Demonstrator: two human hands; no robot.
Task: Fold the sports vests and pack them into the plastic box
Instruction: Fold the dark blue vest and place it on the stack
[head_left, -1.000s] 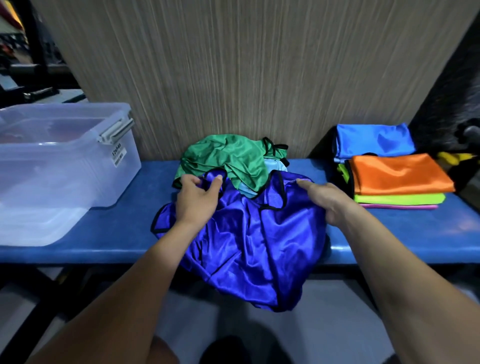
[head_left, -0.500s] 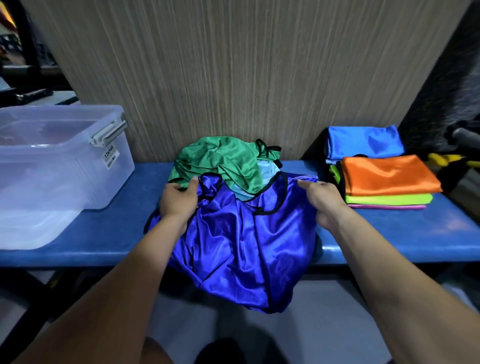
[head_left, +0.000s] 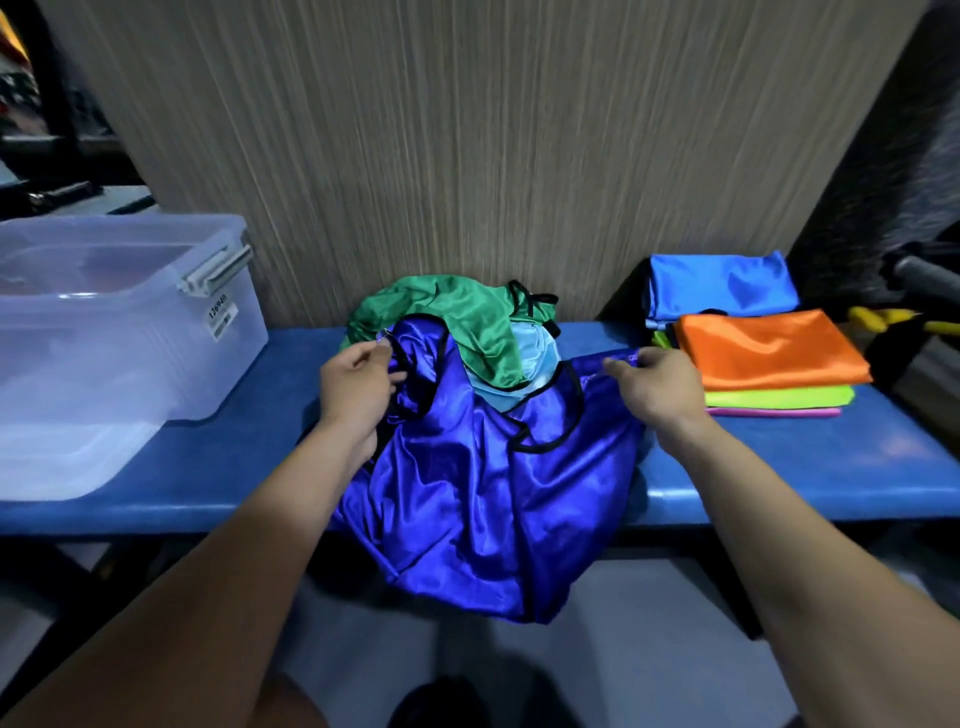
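The blue vest (head_left: 483, 467) lies crumpled on the bench (head_left: 779, 467), its hem hanging over the front edge. The left hand (head_left: 356, 387) and right hand (head_left: 657, 387) each pinch a shoulder strap. The spreading step seems underway; next, pulling it flat before folding.

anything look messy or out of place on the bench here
The dark blue vest held by the left hand and right hand is crumpled and hangs off the bench front edge. The green vest lies bunched behind it.
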